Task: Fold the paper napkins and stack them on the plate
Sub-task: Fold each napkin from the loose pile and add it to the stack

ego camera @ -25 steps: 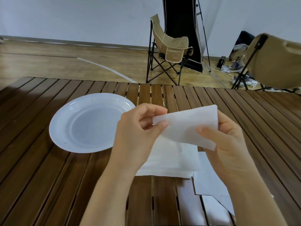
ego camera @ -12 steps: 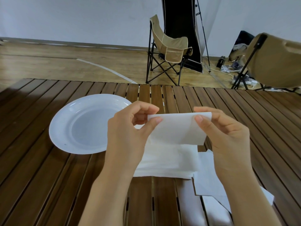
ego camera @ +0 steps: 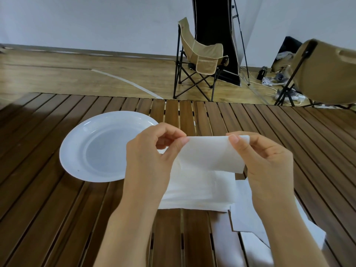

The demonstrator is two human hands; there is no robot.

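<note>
While we hold one paper napkin (ego camera: 210, 153) up off the counter (ego camera: 57, 218), both top corners are taken, one in each hand, and that seems to be the reason for lifting it at all: in the air the sheet hangs flat between the two grips, so its edges can be matched before a crease goes in. Our left hand (ego camera: 152, 157) has the thumb and forefinger closed in a pinch on the napkin's upper left corner, the other fingers curled loosely behind. Our right hand (ego camera: 267, 164) does the same at the upper right corner, thumb in front of the paper and fingers folded behind it. Neither hand touches anything else.

Directly below the held sheet lies the pile of napkins (ego camera: 198, 191), flat on the counter and close to our body, which keeps the next sheet within easy reach. More white sheets (ego camera: 248, 218) lie partly under the right forearm, just beside that pile (we cannot tell whether they are napkins or some other paper). The plate (ego camera: 77, 147) sits to the left of the pile, near it but not touching, and nothing lies in it, so by our judgement no folded napkin has been stacked yet. Its place on the left leaves a short path for setting down each finished piece.

Beyond the counter stand a folding chair (ego camera: 200, 60) and part of a second chair (ego camera: 323, 74).
</note>
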